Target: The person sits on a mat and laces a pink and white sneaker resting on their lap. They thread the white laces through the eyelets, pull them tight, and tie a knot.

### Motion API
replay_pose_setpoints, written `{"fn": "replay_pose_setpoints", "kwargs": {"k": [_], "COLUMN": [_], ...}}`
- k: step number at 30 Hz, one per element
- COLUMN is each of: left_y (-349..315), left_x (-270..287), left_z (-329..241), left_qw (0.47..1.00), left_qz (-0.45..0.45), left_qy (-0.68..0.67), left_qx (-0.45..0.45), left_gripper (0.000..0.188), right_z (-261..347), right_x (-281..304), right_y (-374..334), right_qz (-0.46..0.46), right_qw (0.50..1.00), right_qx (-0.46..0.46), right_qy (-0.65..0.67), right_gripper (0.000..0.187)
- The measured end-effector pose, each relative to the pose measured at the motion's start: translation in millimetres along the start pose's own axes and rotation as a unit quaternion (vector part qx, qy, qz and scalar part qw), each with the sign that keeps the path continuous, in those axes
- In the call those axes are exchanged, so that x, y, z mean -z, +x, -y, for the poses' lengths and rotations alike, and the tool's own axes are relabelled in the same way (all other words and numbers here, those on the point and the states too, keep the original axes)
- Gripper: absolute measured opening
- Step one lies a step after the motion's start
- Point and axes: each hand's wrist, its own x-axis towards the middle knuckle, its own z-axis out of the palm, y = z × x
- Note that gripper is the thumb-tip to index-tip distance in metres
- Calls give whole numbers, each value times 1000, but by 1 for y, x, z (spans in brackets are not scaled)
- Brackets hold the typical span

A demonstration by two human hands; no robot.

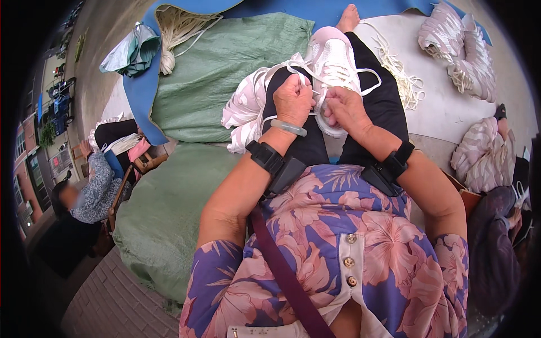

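Note:
A white sneaker (333, 61) with a pale pink toe rests across my lap, its toe pointing away from me. White laces thread its upper part, and loose lace loops stick out on both sides. My left hand (294, 100), at the shoe's left edge near the opening, is closed with a white shoelace (301, 69) pinched in its fingers. Bent over the shoe's opening, my right hand (345, 107) has its fingers closed on the lacing; the exact strand is partly hidden. Against my left thigh lie stacked pink-and-white shoes (246, 104).
Green woven sacks (220, 73) fill my left side. A bundle of cream laces (179, 31) lies on a blue sheet (141, 93). Loose laces (401, 67) and tied shoe bundles (465, 48) are at the right. People sit on both sides, one on a chair (115, 200).

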Motion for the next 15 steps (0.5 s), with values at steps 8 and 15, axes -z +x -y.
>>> {"fn": "replay_pose_setpoints", "kwargs": {"k": [8,15], "left_y": [-4,-8], "left_x": [-2,-3], "left_z": [3,4], "left_qw": [1000,998], "left_qz": [-6,-12], "left_qy": [-17,7], "left_qx": [-12,-56], "left_gripper": [6,7], "right_z": [5,8], "right_x": [0,-2], "right_y": [1,2], "right_qz": [-8,-18], "right_qw": [998,995], "right_qx": [-50,-86], "right_qy": [34,47], "right_gripper": [8,8]}}
